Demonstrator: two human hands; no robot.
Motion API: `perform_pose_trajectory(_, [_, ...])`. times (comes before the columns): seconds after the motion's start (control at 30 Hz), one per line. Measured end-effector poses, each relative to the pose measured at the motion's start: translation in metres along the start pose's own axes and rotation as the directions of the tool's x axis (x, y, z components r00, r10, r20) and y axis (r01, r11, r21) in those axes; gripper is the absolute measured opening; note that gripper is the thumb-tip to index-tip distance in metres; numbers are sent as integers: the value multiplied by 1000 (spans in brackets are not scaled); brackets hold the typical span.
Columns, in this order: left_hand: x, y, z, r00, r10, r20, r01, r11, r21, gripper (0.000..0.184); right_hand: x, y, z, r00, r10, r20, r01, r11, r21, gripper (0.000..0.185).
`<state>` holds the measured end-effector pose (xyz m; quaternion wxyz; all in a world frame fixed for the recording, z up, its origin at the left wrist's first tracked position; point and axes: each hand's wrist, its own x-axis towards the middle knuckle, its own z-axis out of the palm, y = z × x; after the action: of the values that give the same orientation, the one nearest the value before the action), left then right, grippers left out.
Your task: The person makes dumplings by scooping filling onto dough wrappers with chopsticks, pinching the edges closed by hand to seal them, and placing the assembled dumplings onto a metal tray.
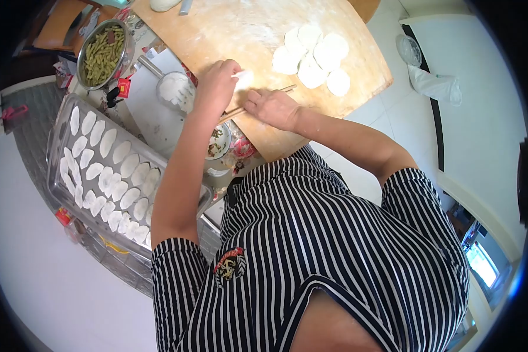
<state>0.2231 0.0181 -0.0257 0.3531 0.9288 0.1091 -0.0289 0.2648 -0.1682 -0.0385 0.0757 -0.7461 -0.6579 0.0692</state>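
My left hand [216, 87] is closed over the wooden board [229, 29], its fingers pinching a pale dough wrapper [244, 78] that is partly washed out by glare. Close beside it, my right hand [273, 109] grips a pair of wooden chopsticks [236, 112], which slant across the board beneath the palm. Their left ends reach over a bowl of chopped filling [217, 142], partly hidden by my left forearm. Several round flat wrappers [312, 71] lie overlapping on the board to the right.
A metal tray [58, 176] with rows of filled dumplings [107, 142] stands at left. Behind it are a steel bowl of cut green beans [104, 56] and a handled pan of flour [174, 88]. Some dough [164, 4] sits at the board's far edge.
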Motion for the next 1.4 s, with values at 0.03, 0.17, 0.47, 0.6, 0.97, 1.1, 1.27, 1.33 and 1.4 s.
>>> perform_pose_trajectory(0.03, [-8,-2,-11,991,77,-108,-77,997,3,14,1,-2,-1,999,26,27,-26,1000,-2,26])
perform_pose_trajectory(0.17, [-54,-6,-67,938,66,-340,-58,998,32,14,-2,-13,-24,998,17,59,-17,1000,11,26])
perform_pose_trajectory(0.47, [-195,-54,-83,700,-694,-169,-419,-208,-884,31,9,-66,-108,846,274,457,-532,387,753,30])
perform_pose_trajectory(0.6, [-239,-81,-27,716,-693,86,-246,-365,-898,31,14,-67,-113,906,151,394,-354,-239,904,40])
perform_pose_trajectory(0.97, [-268,-67,29,737,-569,364,174,-360,-917,35,31,-107,-60,879,323,351,-204,-413,888,38])
perform_pose_trajectory(1.1, [-261,-66,31,768,-511,387,243,-327,-913,36,39,-124,-71,751,538,384,-511,104,853,50])
perform_pose_trajectory(1.27, [-251,-65,32,750,-481,454,311,-348,-884,35,30,-116,-46,766,558,321,-519,241,820,58])
perform_pose_trajectory(1.33, [-250,-62,30,733,-476,485,318,-390,-864,36,29,-117,-49,792,547,271,-498,322,805,58])
perform_pose_trajectory(1.4, [-249,-65,36,761,-432,483,305,-418,-855,37,28,-119,-52,775,560,292,-512,288,809,54])
